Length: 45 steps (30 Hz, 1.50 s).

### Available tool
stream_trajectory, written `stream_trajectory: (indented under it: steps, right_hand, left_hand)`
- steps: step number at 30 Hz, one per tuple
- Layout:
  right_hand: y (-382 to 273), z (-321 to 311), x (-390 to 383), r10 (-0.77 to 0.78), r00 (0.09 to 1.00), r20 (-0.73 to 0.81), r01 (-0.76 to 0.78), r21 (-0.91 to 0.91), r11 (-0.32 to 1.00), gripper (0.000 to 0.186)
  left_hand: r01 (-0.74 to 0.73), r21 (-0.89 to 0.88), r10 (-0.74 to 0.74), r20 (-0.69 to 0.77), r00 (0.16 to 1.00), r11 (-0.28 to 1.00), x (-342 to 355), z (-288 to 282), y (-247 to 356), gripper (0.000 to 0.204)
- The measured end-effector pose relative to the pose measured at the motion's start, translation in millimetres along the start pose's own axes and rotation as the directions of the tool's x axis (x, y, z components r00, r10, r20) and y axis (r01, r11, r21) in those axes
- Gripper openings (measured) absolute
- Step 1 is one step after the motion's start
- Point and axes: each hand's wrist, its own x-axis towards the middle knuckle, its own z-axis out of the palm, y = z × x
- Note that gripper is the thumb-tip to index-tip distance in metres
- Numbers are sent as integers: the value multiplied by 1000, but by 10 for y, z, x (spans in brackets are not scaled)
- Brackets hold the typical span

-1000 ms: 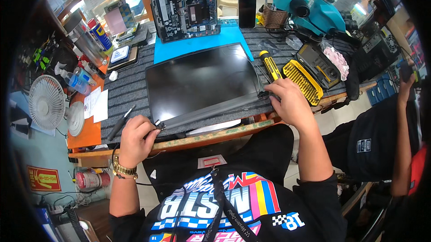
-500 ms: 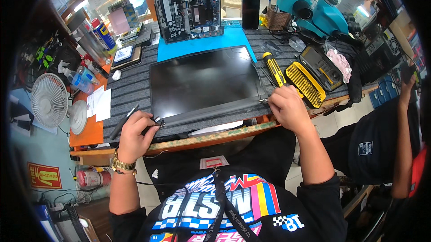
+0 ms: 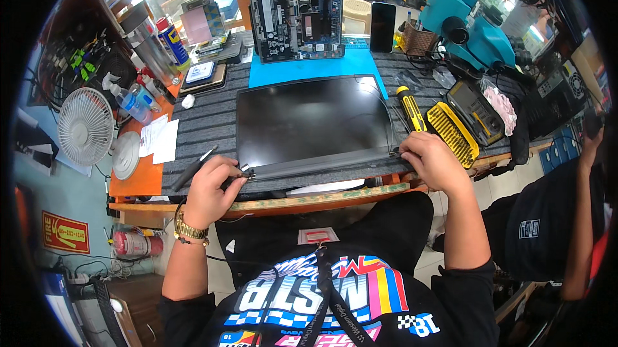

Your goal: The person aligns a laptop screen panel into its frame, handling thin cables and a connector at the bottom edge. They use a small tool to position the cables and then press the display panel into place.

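Note:
A black laptop screen (image 3: 315, 121) lies face up on the grey ribbed mat in front of me, its lower bezel toward me. At its near left corner my left hand (image 3: 215, 186) is closed, thumb and fingers pinching the small dark left hinge (image 3: 247, 171). My right hand (image 3: 434, 159) is at the near right corner, its fingertips pinched at the right hinge (image 3: 394, 153). Thin cables run along the screen's right edge. Beside my left hand lies a black pen-like tool (image 3: 193, 170). A yellow-and-black screwdriver (image 3: 411, 109) rests beyond my right hand.
An opened laptop base (image 3: 299, 18) stands behind the screen on a blue mat (image 3: 315, 71). A yellow bit case (image 3: 454, 133), a phone (image 3: 383, 27) and a teal microscope (image 3: 467, 31) are at the right. Left are a fan (image 3: 85, 126), bottles and papers. Another person stands at right.
The whole view has shifted, so the bench appears farther right and slightly lower. Both hands stay at the screen's near corners; the right fingers have changed their pose slightly.

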Motion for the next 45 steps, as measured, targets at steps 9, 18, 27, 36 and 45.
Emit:
stream_trajectory:
  steps: [9,18,27,36,45]
  right_hand:
    - [93,-57,176,-18,991,136,6,86,996,11]
    - [-252,-164,335,196,969,152,-183,-96,978,12]
    - [-1375,767,663,-322,938,-127,343,231,910,21]
    - [-1928,1417,1035,-354,930,-94,366,289,885,32]
    - [-1846,1409,1088,-431,903,6,397,378,836,29]
  left_hand:
    - [16,0,-16,-49,999,1000,-72,39,16,16]
    - [15,-3,-16,-85,996,1000,-141,183,222,19]
    - [220,272,-157,-237,959,937,-172,-401,-121,30]
    - [257,356,-217,-150,965,898,-331,-428,-532,27]
    - [193,3,-191,172,966,981,-573,-621,32,17]
